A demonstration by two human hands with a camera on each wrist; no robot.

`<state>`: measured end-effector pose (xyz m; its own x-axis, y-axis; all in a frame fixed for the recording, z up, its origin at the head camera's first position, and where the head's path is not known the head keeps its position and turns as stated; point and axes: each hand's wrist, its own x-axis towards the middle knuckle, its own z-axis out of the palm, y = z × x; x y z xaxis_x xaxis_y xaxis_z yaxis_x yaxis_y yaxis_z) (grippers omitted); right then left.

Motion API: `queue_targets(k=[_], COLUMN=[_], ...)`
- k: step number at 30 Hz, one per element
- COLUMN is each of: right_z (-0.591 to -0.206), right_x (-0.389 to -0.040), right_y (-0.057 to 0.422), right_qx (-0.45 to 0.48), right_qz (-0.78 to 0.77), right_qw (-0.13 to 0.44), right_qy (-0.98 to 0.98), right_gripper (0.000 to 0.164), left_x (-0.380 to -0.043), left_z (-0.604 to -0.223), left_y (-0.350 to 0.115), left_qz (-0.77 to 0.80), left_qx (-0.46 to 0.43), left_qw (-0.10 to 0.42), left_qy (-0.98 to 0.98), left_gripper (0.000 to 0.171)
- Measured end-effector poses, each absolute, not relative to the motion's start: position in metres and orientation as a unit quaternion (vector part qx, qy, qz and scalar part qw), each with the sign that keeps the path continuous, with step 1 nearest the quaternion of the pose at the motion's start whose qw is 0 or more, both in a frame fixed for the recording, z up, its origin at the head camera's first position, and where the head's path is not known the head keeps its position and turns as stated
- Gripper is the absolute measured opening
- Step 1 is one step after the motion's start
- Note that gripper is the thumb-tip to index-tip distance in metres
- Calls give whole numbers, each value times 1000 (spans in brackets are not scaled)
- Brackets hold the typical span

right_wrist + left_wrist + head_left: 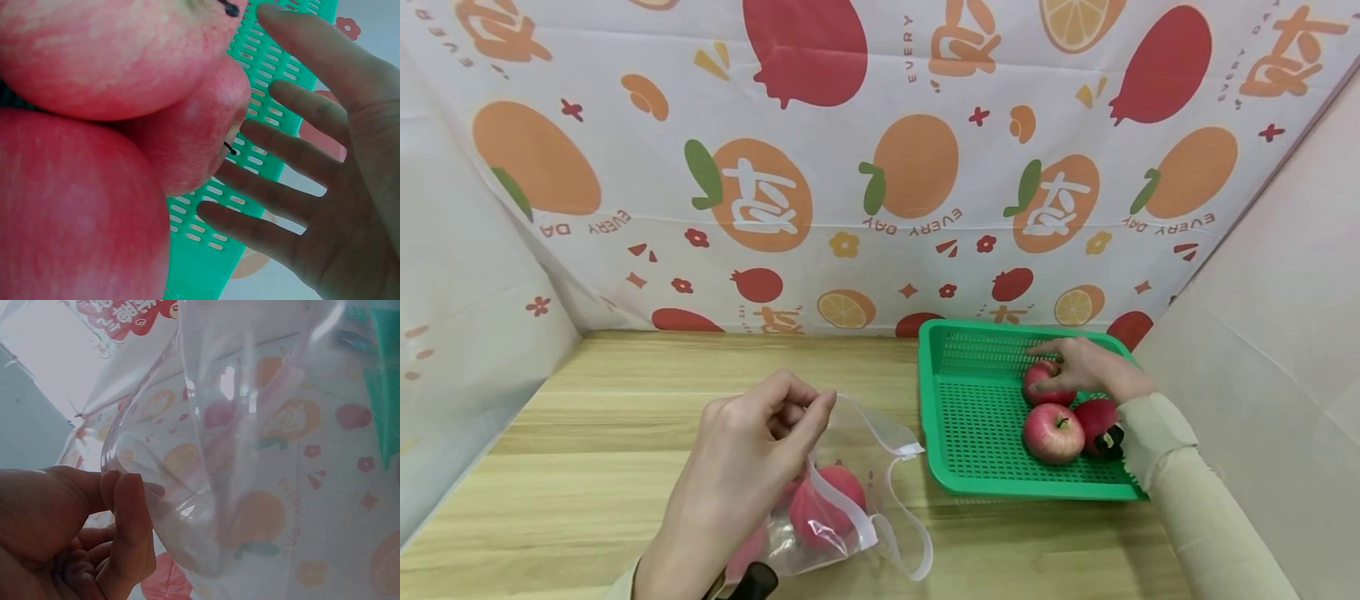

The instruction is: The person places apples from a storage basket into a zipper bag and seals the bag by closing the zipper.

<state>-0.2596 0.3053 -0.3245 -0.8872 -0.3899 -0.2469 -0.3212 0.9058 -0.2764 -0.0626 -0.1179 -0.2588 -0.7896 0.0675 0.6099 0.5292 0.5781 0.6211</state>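
Observation:
My left hand (730, 467) pinches the rim of a clear plastic bag (842, 502) between thumb and fingertips; the left wrist view shows the thin bag film (206, 444) spreading out from that grip. Inside lie red apples (827, 508), partly hidden by the hand. Over the green basket (928, 417), my right hand (1093, 368) reaches down around the rear apple (1045, 387). Its fingers (281, 150) look straight and spread in the right wrist view, right beside an apple (200, 131). Two more apples, a front one (1054, 433) and a right one (1093, 417), sit against it.
The basket stands on the right of a wooden table (625, 417), close to the back wall covering (850, 192) with its fruit print. A white sheet (1285, 333) borders the right side. The bag lies left of the basket.

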Motion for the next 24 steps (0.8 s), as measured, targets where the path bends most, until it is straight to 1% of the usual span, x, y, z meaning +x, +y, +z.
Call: queue_targets(k=[5,18,24], right_z=[-327,-331,-333], right_x=[-259,-259,-256], right_y=[307,306,306], right_qx=[-182,-180,-157], right_qz=[-111,-105,-126], right_qw=[149,153,165], right_qy=[966,966,966], right_gripper=[66,58,59], left_x=[-63,-60,-58], left_z=[-260,-260,-259], left_y=[-117,-116,-116], left_qz=[-425,-442,-440], left_qx=[-178,-178,-175], left_qw=[276,263,262], left_qy=[-843,-839,-841], left_gripper=[18,19,18])
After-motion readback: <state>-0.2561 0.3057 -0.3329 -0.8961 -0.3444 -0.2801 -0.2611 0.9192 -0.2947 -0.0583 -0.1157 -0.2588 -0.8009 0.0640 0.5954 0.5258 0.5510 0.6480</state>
